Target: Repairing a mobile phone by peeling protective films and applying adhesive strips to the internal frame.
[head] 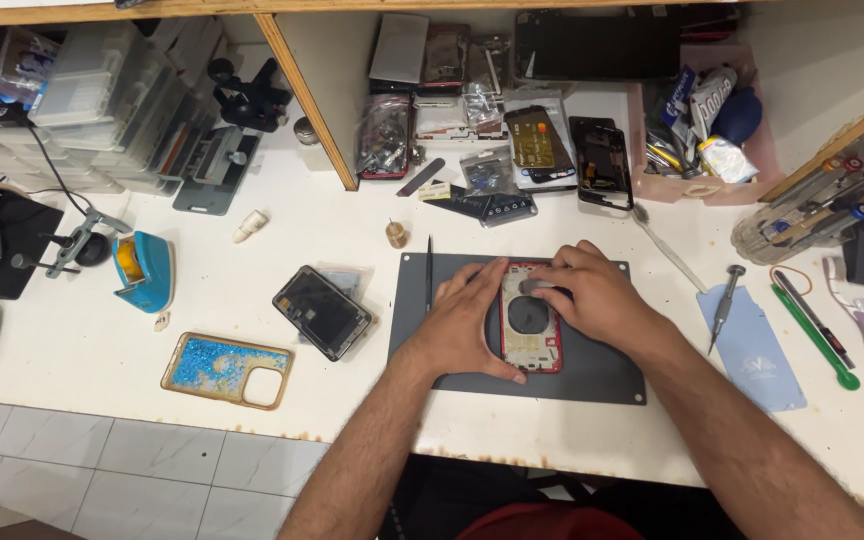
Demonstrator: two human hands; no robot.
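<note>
The red phone frame lies open on the grey mat, insides bare and its screen apart to the left. The left hand braces its edge, fingers spread; the right hand presses a small dark part into the top; reassembly looks unfinished

From my feed the light is bright and even, falling from overhead onto the white table, which shows almost no hot spots. Shadows are soft and short: I see a faint one under the left hand on the grey mat. The shelf behind the mat sits in dimmer shade. A mild sheen lies on the dark screen left of the mat. Focus is sharp around the mat; straight lines bow toward the frame corners, and detail there softens slightly.
</note>
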